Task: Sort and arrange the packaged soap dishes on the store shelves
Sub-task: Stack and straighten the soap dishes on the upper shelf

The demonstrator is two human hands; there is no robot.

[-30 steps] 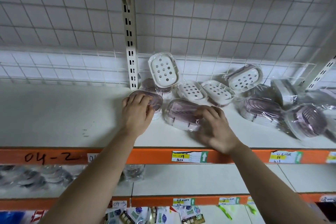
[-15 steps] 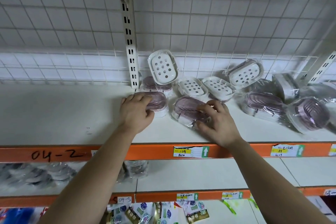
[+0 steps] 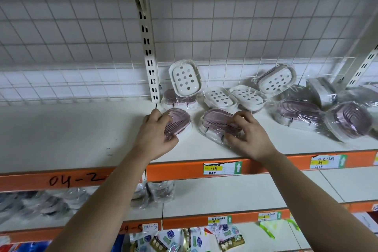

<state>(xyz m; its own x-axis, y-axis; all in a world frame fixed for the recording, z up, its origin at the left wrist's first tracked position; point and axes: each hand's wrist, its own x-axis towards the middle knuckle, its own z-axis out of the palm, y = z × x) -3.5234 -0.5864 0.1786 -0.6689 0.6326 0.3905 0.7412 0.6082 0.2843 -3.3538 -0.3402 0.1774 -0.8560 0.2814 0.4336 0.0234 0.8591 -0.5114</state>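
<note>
On the white upper shelf board (image 3: 71, 135), just in front of the slotted cream upright (image 3: 151, 80): left hand (image 3: 156, 135) curled round a mauve oval ribbed soap dish in clear wrap (image 3: 178, 121), thumb at its near edge. Just beside, to the right: right hand (image 3: 250, 136) gripping a second wrapped mauve oval dish (image 3: 216, 121), fingers bent over its top. Behind both, against the wire grid (image 3: 245, 37), white perforated soap dishes (image 3: 185, 77), one propped upright. Farther right, more wrapped mauve dishes (image 3: 298, 111), loosely heaped.
</note>
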